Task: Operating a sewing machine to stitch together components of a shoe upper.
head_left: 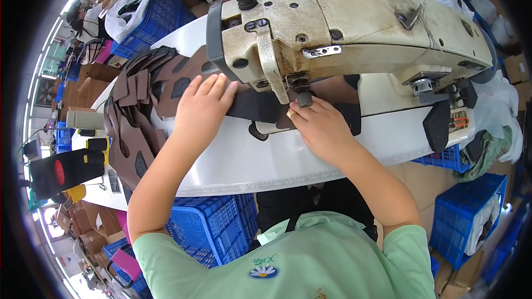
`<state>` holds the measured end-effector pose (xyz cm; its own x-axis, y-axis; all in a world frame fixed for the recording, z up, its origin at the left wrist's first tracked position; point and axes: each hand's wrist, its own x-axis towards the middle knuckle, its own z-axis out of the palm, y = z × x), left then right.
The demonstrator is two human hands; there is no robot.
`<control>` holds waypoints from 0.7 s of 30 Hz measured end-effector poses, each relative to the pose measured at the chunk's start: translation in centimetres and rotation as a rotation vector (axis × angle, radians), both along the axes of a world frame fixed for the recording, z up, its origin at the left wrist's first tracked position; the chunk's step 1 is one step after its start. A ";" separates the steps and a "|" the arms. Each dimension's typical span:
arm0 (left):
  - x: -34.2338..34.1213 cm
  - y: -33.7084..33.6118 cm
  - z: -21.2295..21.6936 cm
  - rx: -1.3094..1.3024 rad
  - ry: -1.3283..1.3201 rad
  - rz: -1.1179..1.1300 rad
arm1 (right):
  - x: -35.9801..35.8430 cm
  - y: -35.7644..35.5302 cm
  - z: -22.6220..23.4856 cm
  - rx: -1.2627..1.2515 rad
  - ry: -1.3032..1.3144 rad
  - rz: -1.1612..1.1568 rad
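A cream sewing machine (266,39), worn and stained, stands over a white table. Brown and black sheet pieces, which look like leather, lie under its head. My left hand (202,108) rests flat on these pieces left of the needle area, fingers stretched out, touching the black part (255,105). Close beside the presser area, my right hand (321,127) has its fingers bunched on the brown piece (285,119). A small tan band or wrap (290,113) shows at one of its fingertips. The machine head hides the needle and part of the work.
A heap of brown cut pieces (130,116) hangs over the table's left side. Along the table's front edge runs a ruler strip (260,189). Blue crates (205,227) stand below, with another blue crate (465,216) at right. Thread cones (97,149) are at far left.
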<state>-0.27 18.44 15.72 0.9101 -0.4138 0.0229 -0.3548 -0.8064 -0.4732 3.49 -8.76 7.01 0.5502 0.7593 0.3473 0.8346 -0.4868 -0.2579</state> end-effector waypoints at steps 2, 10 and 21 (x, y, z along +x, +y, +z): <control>0.5 -1.1 0.9 0.033 0.032 -0.041 | 0.1 0.0 -0.2 -0.013 0.001 -0.003; -0.6 -1.9 1.2 0.241 0.004 -0.125 | 0.4 -0.2 -0.1 0.043 0.034 0.021; -2.6 -2.3 -4.3 -0.045 0.064 -0.115 | 0.4 0.4 0.5 -0.004 -0.117 0.055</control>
